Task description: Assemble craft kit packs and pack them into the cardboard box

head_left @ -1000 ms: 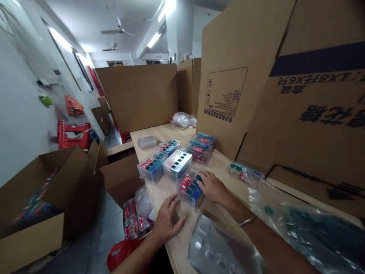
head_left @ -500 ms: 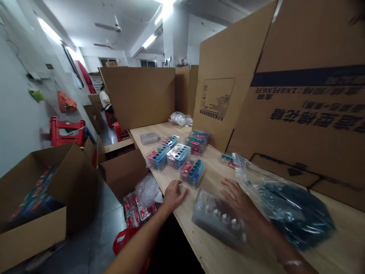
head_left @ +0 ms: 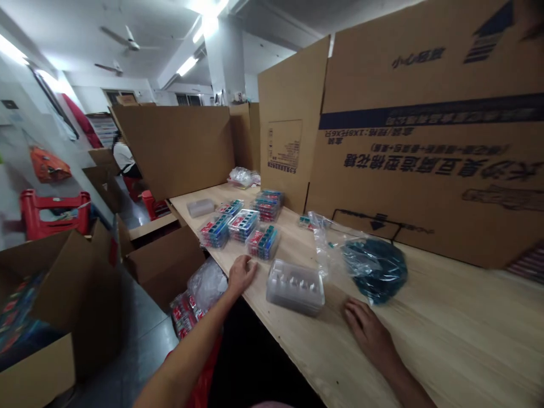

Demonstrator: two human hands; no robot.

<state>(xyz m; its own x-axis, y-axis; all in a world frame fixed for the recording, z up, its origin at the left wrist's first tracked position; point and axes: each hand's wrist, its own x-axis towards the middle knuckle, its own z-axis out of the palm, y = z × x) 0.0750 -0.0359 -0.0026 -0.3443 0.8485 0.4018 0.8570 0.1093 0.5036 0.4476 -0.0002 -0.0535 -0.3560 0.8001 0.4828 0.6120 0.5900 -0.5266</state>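
Observation:
My left hand (head_left: 243,274) rests at the table's near edge, fingers loosely apart and holding nothing. Just to its right stands a stack of clear, empty moulded plastic trays (head_left: 294,288). Beyond that hand is a stack of clear cases (head_left: 262,242) with red and teal contents. My right hand (head_left: 369,330) lies on the tabletop to the right of the tray stack, apart from it, with its fingers stretched out and nothing in them. Ahead of the right hand is a clear plastic bag (head_left: 374,265) with dark teal pieces inside.
More stacks of filled cases (head_left: 243,224) stand farther back, near a clear empty tray stack (head_left: 200,208). Large cardboard panels (head_left: 382,136) wall the table's far side. On the floor at left are open cartons (head_left: 165,258) and a red stool (head_left: 55,209). A person (head_left: 122,156) sits far off.
The view has swung to the right. My right hand has moved from beside the clear tray stack to the bare wood farther right. My left hand stays near the table edge.

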